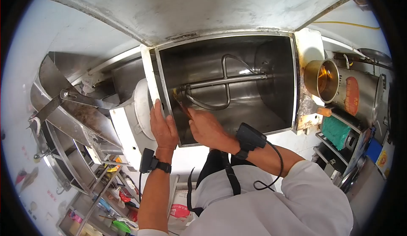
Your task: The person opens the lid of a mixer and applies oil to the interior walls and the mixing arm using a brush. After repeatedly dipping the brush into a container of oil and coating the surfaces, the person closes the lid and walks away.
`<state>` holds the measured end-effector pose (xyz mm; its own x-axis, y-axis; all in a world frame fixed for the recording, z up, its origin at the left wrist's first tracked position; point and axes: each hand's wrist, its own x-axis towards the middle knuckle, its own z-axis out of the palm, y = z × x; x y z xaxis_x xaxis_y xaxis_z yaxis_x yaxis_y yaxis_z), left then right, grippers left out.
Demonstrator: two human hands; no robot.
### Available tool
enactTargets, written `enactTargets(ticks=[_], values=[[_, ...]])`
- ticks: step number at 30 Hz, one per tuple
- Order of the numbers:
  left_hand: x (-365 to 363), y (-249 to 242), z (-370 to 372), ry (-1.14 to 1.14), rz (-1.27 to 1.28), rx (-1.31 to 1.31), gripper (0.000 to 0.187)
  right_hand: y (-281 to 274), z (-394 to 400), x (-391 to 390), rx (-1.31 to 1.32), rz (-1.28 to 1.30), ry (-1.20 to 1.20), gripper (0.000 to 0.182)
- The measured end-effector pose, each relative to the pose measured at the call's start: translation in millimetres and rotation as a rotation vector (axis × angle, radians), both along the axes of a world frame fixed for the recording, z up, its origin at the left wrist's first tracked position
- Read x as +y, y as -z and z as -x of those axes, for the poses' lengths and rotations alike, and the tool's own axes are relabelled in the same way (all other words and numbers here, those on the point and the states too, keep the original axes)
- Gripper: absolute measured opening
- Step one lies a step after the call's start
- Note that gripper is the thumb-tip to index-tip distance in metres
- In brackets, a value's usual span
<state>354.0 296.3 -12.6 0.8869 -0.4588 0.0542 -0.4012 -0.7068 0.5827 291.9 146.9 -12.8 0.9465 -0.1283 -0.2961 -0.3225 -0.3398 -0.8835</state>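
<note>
Inside the open steel mixer tub (254, 111) runs a horizontal shaft with bent stirring bars (227, 81). My right hand (205, 128) reaches over the tub's front left part, its fingers closed round a thin brush-like tool (183, 105). The tool's yellowish tip is by the left end of the shaft. On the tub's left rim rests my left hand (163, 128), fingers stretched out and holding nothing. A raised lid (203, 7) stands behind the tub.
Right of the tub are a brass-coloured pot (313, 78) with liquid, a scraper (308, 106) with a wooden handle, and a green cloth (335, 132). At left stand a metal chute-like machine (76, 113) and a crowded rack (95, 181). A printed sack (180, 210) lies below.
</note>
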Motion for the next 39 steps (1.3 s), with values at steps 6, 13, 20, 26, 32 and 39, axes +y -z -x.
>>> enactTargets(ticks=[6,13,20,26,32,39], values=[[-1.0,-3.3,-1.3,-0.011,-0.024,0.015,0.051,46.1,-31.8,1.8,0.078,0.154,-0.011,0.017],[2.3,-4.5,0.8,-0.021,-0.055,0.078,0.05,32.9,-37.6,-12.9,-0.059,0.106,0.086,0.028],[3.3,-1.2,-0.2,-0.007,-0.04,0.067,0.05,1.6,-33.9,5.8,0.019,0.189,0.134,0.038],[-0.1,-3.1,-1.7,-0.003,-0.036,0.009,0.052,85.2,-64.7,-29.0,0.149,0.203,0.104,0.026],[7.4,1.1,-0.3,-0.006,-0.032,0.022,0.054,83.2,-82.8,0.1,0.093,0.232,0.093,0.023],[6.5,1.7,0.0,-0.018,-0.047,0.044,0.056,112.3,-67.5,-16.1,0.091,0.219,0.032,0.029]])
